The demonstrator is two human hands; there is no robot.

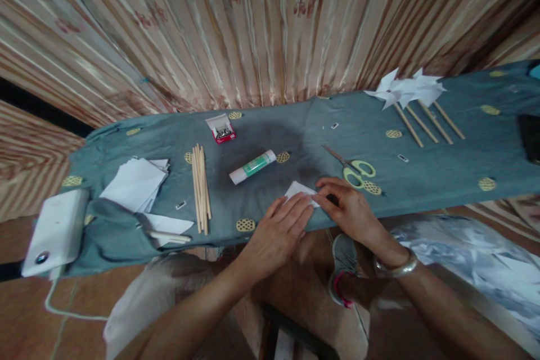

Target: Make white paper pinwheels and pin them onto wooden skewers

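My left hand [278, 230] lies flat, fingers stretched, on a small folded white paper [300, 190] near the front edge of the blue-grey cloth-covered board [422, 169]. My right hand [348, 205] pinches the paper's right side with curled fingers; a metal bangle sits on that wrist. A glue stick [252, 166] lies just behind the paper. Green-handled scissors [354, 170] lie to the right of my right hand.
A bundle of wooden sticks [201, 187] and a stack of white paper sheets [135, 183] lie at left, with a white device [57, 230] on the left end. A small red pin box [221, 129] sits behind. Finished paper pinwheels [407, 93] on sticks lie at far right.
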